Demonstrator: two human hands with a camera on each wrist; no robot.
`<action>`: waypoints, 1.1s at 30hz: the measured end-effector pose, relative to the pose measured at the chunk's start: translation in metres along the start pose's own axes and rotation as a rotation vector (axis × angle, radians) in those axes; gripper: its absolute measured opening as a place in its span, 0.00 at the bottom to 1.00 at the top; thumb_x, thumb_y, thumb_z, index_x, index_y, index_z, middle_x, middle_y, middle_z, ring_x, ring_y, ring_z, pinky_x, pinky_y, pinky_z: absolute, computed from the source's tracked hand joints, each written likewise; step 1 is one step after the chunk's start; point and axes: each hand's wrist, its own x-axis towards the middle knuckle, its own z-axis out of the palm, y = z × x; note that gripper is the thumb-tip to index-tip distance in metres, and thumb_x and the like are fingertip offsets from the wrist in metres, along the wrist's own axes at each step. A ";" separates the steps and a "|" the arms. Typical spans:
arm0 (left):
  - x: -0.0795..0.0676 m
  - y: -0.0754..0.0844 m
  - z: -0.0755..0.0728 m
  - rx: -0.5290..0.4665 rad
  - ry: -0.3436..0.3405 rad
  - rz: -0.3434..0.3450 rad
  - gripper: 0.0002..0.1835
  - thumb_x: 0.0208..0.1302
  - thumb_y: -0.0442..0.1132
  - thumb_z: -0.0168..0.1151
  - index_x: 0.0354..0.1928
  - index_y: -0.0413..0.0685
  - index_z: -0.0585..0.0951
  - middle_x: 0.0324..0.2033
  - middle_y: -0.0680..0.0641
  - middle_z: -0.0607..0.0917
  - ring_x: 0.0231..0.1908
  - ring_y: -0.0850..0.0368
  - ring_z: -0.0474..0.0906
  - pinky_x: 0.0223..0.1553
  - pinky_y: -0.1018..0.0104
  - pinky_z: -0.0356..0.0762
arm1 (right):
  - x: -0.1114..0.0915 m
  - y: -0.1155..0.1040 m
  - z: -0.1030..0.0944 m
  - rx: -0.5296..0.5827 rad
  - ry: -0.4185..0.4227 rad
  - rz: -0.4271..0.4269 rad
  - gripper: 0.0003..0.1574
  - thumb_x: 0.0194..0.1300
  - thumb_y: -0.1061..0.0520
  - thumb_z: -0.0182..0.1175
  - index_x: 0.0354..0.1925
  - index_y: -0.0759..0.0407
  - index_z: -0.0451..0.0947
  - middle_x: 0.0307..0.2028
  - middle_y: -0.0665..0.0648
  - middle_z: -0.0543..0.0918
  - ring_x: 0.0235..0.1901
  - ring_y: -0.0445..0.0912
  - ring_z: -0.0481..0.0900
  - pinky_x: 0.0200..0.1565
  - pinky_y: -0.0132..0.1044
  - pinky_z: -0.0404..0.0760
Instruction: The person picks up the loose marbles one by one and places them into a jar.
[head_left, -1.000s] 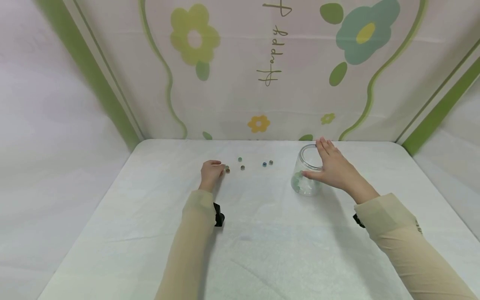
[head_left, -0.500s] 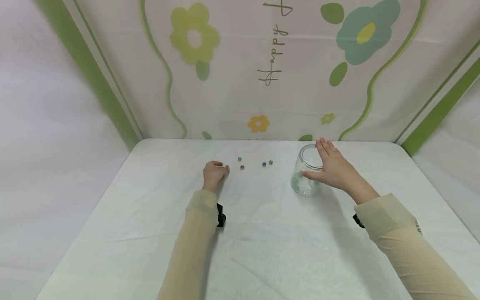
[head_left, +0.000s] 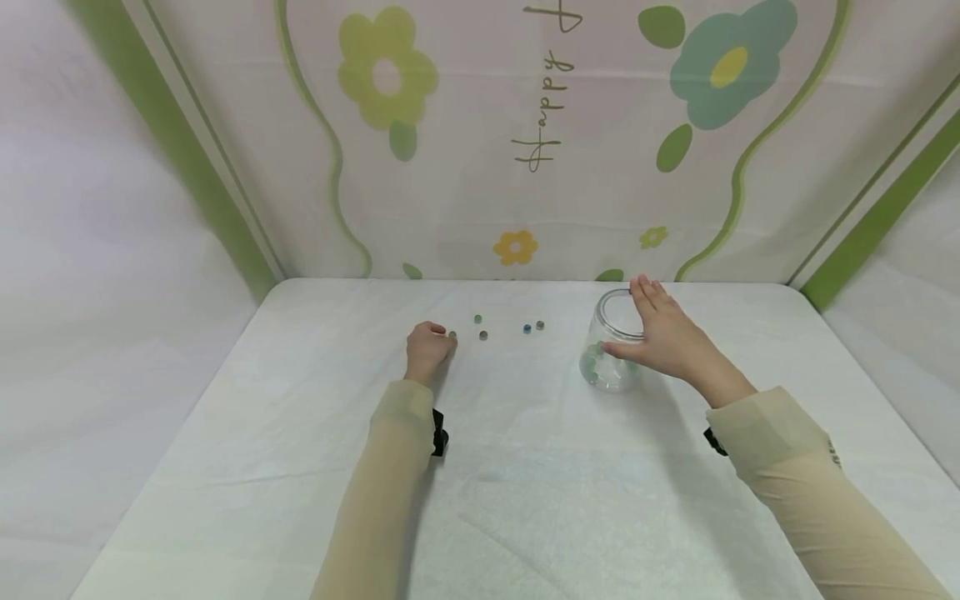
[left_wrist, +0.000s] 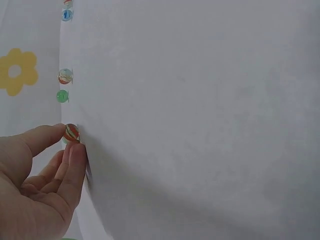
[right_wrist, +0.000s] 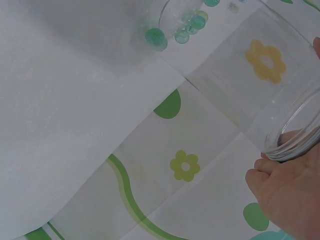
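My left hand [head_left: 427,352] is at the left end of a scatter of marbles. In the left wrist view its thumb and fingertips pinch an orange-and-green striped marble [left_wrist: 71,132], which the fingers hide in the head view. Right beside those fingertips lies a greenish marble [head_left: 452,335]. My right hand [head_left: 672,343] grips the rim of an upright clear jar [head_left: 611,368], thumb on the near side and fingers on the far side. Several green marbles [right_wrist: 182,36] lie at the jar's bottom.
Between the hands rest a green marble [head_left: 477,319], a multicoloured marble [head_left: 483,336], a blue marble [head_left: 527,329] and a brownish marble [head_left: 540,325]. Behind the white-covered table [head_left: 495,467] rises a flower-printed cloth [head_left: 465,192].
My left hand has shifted slightly right, and its thumb and fingers have closed on the striped marble, one of two at its fingertips earlier. The right hand and jar stay put.
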 end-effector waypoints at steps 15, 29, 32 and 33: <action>0.004 0.003 -0.006 -0.156 -0.048 -0.015 0.21 0.63 0.37 0.60 0.58 0.39 0.76 0.46 0.40 0.84 0.34 0.60 0.77 0.38 0.72 0.76 | 0.000 0.000 0.000 0.009 -0.009 0.010 0.68 0.59 0.36 0.62 0.73 0.72 0.34 0.74 0.71 0.36 0.74 0.65 0.33 0.74 0.60 0.40; -0.008 0.039 0.001 -0.572 -0.261 -0.053 0.26 0.67 0.34 0.58 0.66 0.36 0.67 0.58 0.36 0.77 0.59 0.45 0.75 0.62 0.63 0.75 | 0.000 0.001 0.000 0.014 -0.004 0.008 0.68 0.59 0.35 0.61 0.73 0.73 0.34 0.74 0.72 0.36 0.74 0.66 0.34 0.73 0.61 0.41; -0.013 0.048 0.005 -0.617 -0.292 -0.055 0.26 0.67 0.34 0.58 0.66 0.37 0.67 0.58 0.38 0.78 0.61 0.45 0.74 0.62 0.63 0.75 | 0.000 0.002 0.000 0.007 -0.003 0.009 0.69 0.59 0.35 0.61 0.73 0.72 0.34 0.74 0.72 0.37 0.74 0.66 0.35 0.73 0.62 0.42; -0.014 0.051 0.007 -0.630 -0.299 -0.053 0.26 0.67 0.34 0.58 0.65 0.37 0.67 0.58 0.38 0.79 0.61 0.45 0.74 0.62 0.64 0.75 | 0.000 0.002 0.000 0.004 -0.001 0.008 0.69 0.59 0.35 0.61 0.73 0.72 0.34 0.74 0.72 0.37 0.74 0.66 0.35 0.73 0.62 0.43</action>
